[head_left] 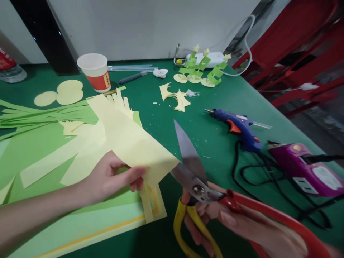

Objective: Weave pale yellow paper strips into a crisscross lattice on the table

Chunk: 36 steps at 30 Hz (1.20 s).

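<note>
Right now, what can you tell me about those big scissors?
The scissors have grey metal blades joined at a round pivot screw, with one red handle and one yellow handle, seemingly plastic-coated. The right hand grips the handles above the green table. The blades stand open: one points up and away, and the other reaches toward the corner of the pale yellow sheet held in the left hand.

Pale yellow paper [131, 143], red-and-yellow-handled scissors [199, 190], blue glue gun [239, 127], green table [215, 96].
</note>
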Motion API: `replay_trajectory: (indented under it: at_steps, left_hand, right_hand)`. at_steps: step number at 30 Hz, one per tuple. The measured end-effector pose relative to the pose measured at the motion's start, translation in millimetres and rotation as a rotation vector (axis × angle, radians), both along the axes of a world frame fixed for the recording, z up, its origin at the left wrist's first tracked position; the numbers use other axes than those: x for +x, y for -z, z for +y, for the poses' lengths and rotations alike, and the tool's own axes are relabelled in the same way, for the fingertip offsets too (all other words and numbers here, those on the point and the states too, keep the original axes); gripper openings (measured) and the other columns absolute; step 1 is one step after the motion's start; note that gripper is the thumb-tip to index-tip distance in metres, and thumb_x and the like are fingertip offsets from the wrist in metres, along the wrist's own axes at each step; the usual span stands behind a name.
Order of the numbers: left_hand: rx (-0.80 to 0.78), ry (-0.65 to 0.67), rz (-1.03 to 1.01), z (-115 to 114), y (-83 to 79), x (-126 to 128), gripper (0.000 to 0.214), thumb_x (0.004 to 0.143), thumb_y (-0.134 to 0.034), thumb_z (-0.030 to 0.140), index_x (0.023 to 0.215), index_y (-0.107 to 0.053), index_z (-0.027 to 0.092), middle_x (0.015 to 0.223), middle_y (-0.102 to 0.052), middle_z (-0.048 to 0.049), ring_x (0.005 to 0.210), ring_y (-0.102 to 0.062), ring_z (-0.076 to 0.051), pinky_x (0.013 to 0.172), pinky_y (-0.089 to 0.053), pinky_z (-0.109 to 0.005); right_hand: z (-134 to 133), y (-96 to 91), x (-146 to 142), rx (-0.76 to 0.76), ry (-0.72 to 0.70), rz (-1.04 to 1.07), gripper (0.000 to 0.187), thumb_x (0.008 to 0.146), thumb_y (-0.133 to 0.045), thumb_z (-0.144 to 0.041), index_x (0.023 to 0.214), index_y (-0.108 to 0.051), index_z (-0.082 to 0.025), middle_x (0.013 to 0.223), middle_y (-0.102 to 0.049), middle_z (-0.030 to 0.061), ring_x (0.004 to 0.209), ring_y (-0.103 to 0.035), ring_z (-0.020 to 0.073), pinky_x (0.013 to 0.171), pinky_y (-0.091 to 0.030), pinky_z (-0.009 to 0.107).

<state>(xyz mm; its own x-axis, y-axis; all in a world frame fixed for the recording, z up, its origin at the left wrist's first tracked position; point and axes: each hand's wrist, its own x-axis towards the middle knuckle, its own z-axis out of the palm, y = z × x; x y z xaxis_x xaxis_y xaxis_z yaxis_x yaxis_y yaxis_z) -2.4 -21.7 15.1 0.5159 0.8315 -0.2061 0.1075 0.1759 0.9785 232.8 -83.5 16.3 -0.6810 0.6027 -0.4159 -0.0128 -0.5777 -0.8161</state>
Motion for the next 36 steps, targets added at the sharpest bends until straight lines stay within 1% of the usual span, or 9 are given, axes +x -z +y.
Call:
replay_trajectory:
  at_steps: [3,6,9,15,20,24,27,32,36]
  left_hand:
    - [0.038,-0.002,0.002,-0.5,0.6,0.4,0.027,0.075,-0.055,0.018,0.049,-0.063,0.016,0.047,-0.059,0.0022,0.044,-0.052,-0.006,0.044,-0.041,-0.014]
    - [0.075,0.017,-0.001,0.3,0.6,0.3,0.028,0.076,-0.054,0.018,0.050,-0.063,0.016,0.047,-0.058,0.0022,0.045,-0.052,-0.007,0.046,-0.042,-0.015]
    - [0.085,0.029,-0.003,1.1,1.1,-0.3,0.028,0.077,-0.053,0.019,0.051,-0.062,0.016,0.048,-0.057,0.0022,0.047,-0.053,-0.008,0.049,-0.044,-0.016]
    - [0.092,0.116,-0.073,6.5,7.9,-6.1,0.028,0.080,-0.052,0.020,0.055,-0.063,0.016,0.048,-0.058,0.0019,0.046,-0.053,-0.008,0.049,-0.044,-0.016]
    - [0.022,0.099,-0.086,10.6,11.9,-9.0,0.026,0.080,-0.056,0.024,0.057,-0.065,0.016,0.048,-0.059,0.0012,0.047,-0.055,-0.010,0.053,-0.047,-0.019]
    - [-0.006,0.100,-0.125,9.8,12.7,-8.2,0.027,0.080,-0.056,0.026,0.058,-0.065,0.015,0.048,-0.060,0.0003,0.049,-0.057,-0.010,0.054,-0.048,-0.019]
    - [-0.038,0.138,-0.143,7.4,12.2,-7.2,0.028,0.081,-0.056,0.027,0.057,-0.064,0.014,0.050,-0.061,-0.0004,0.048,-0.056,-0.009,0.051,-0.046,-0.017]
    - [-0.077,0.211,-0.089,2.6,7.7,-2.2,0.032,0.080,-0.056,0.026,0.052,-0.060,0.012,0.053,-0.061,-0.0018,0.049,-0.055,-0.008,0.046,-0.044,-0.016]
    - [-0.117,0.256,-0.057,0.4,5.2,1.8,0.030,0.081,-0.056,0.029,0.056,-0.062,0.012,0.052,-0.060,-0.0011,0.048,-0.055,-0.009,0.047,-0.044,-0.016]
  right_hand:
    - [-2.4,3.3,0.6,-0.060,0.041,0.096,0.032,0.082,-0.045,-0.051,0.098,-0.047,-0.023,0.074,-0.054,0.0021,0.056,-0.048,0.0094,0.054,-0.039,0.022]
    - [-3.2,6.9,2.0,-0.040,0.032,0.139,0.027,0.085,-0.043,-0.046,0.097,-0.046,-0.022,0.074,-0.053,0.0016,0.054,-0.047,0.0075,0.051,-0.038,0.020]
    - [-3.9,8.7,2.9,-0.006,0.042,0.148,0.028,0.087,-0.040,-0.044,0.102,-0.043,-0.020,0.071,-0.051,0.0005,0.052,-0.045,0.0058,0.049,-0.036,0.018]
    - [-2.2,2.2,2.3,-0.037,0.011,0.137,0.031,0.088,-0.040,-0.044,0.100,-0.041,-0.016,0.061,-0.045,-0.0032,0.046,-0.038,0.0020,0.044,-0.030,0.013]
    - [1.5,-3.5,2.4,-0.071,-0.057,0.119,0.031,0.088,-0.040,-0.045,0.100,-0.040,-0.016,0.058,-0.043,-0.0052,0.041,-0.033,0.0009,0.039,-0.025,0.012]
    - [-1.5,-0.7,0.7,-0.103,-0.008,0.160,0.026,0.088,-0.043,-0.038,0.103,-0.041,-0.017,0.069,-0.051,-0.0006,0.051,-0.043,0.0033,0.047,-0.034,0.014]
    - [-4.2,4.1,-0.1,-0.149,-0.013,0.221,0.034,0.084,-0.048,-0.037,0.110,-0.038,-0.016,0.081,-0.056,0.0045,0.063,-0.051,0.0079,0.055,-0.040,0.020]
    - [-3.2,4.0,-0.4,-0.203,-0.036,0.235,0.036,0.082,-0.049,-0.035,0.110,-0.038,-0.015,0.083,-0.058,0.0077,0.064,-0.054,0.0101,0.055,-0.040,0.021]
    - [-2.2,1.2,-3.5,-0.190,0.018,0.182,0.034,0.083,-0.047,-0.035,0.109,-0.040,-0.014,0.081,-0.059,0.0073,0.060,-0.053,0.0088,0.053,-0.039,0.020]
